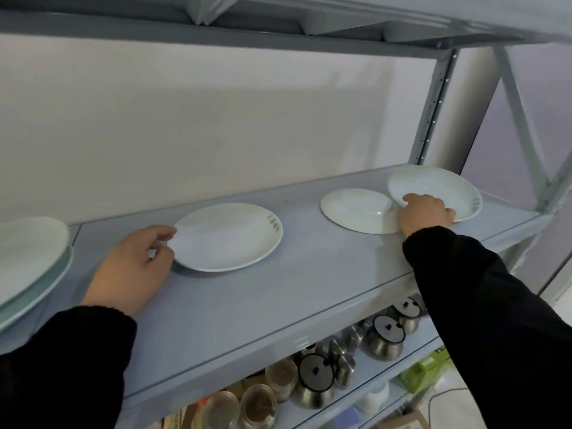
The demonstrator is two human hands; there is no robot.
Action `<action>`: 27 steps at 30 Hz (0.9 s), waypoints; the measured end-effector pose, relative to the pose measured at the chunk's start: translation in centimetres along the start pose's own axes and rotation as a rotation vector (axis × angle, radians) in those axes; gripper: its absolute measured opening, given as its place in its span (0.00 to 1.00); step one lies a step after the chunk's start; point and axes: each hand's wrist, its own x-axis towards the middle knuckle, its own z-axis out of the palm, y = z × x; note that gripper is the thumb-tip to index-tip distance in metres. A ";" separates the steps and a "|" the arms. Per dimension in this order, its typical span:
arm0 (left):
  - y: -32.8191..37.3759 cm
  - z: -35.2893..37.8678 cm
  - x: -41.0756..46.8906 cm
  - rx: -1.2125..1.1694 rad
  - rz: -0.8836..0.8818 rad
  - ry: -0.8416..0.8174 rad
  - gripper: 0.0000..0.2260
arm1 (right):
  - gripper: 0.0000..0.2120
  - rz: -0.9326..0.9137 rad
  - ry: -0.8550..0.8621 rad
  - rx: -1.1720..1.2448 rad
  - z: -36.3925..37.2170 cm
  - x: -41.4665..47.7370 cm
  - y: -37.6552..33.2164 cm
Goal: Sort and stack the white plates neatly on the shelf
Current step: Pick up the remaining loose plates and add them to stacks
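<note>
Pinching the rim of the middle plate [228, 236] near the shelf [278, 305] centre, the left hand [133, 267] holds it. The right hand [425, 213] grips the tilted far-right plate [433, 187], overlapping an upturned plate [356, 210]. A stack [31, 258] sits at the left end.

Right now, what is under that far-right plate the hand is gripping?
The far-right plate overlaps the rim of an upside-down plate; the right hand covers that overlap. What lies beneath the rest is hidden.
</note>
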 end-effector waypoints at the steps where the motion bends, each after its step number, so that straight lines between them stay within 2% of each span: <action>1: 0.0 0.0 0.0 -0.002 0.014 0.009 0.15 | 0.17 -0.003 -0.002 -0.020 0.0 -0.1 0.0; 9: -0.9 -0.2 0.2 0.001 0.004 0.018 0.15 | 0.17 -0.042 -0.032 0.004 -0.4 -0.2 0.9; 15: -0.7 0.1 0.2 0.015 0.017 0.026 0.17 | 0.15 -0.068 0.050 -0.018 -0.5 -0.2 1.0; 21: 0.4 0.4 -0.2 -0.035 -0.014 0.041 0.15 | 0.25 -0.114 0.210 0.311 -2.1 -1.0 0.7; 23: 0.6 0.4 -0.1 -0.046 -0.031 0.035 0.15 | 0.27 -0.264 0.334 0.355 -2.7 -2.3 -0.8; 25: 0.6 0.2 -0.1 -0.048 -0.046 0.040 0.14 | 0.27 -0.498 0.462 0.368 -3.2 -4.2 -3.8; 27: 0.7 0.0 -0.2 -0.049 -0.062 0.059 0.14 | 0.28 -0.718 0.498 0.386 -3.5 -6.7 -7.6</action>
